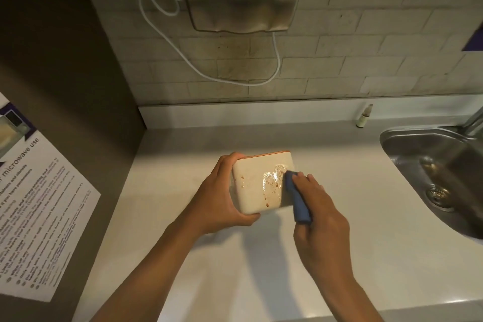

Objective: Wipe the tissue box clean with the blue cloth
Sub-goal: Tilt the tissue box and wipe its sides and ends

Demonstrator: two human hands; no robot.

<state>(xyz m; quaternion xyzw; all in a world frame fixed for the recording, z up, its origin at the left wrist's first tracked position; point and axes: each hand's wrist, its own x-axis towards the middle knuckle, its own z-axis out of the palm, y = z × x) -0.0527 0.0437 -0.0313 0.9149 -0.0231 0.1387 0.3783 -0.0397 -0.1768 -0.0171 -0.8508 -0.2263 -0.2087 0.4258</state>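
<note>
The tissue box (257, 184) sits toward the middle of the desk (352, 256), well in from the front edge and left of the sink (439, 165) set into the desk's right side. It is tipped up so one broad pale face turns toward the camera, an orange edge showing along its far side. That tilt seems deliberate: it presents the soiled face squarely to the wiping hand.

The left hand (222, 196) grips the box from its left side, fingers curled over the top left corner and thumb hooked under the near corner, which braces the box against the push of the wipe. Whether the box's lower edge rests on the desk or is lifted just clear I cannot tell.

The right hand (316, 206) holds the blue cloth (298, 198) bunched under curled fingers, with its upper end pressed against the right part of the face. There a wet, glossy smear catches the light, and brownish drops and a thin run trail down toward the lower edge. A few faint specks sit near the left edge as well.

Judging by those marks, the wiping is at an early stage, with most of the staining left to clear.

A small bottle (364, 116) stands at the back edge near the sink.
</note>
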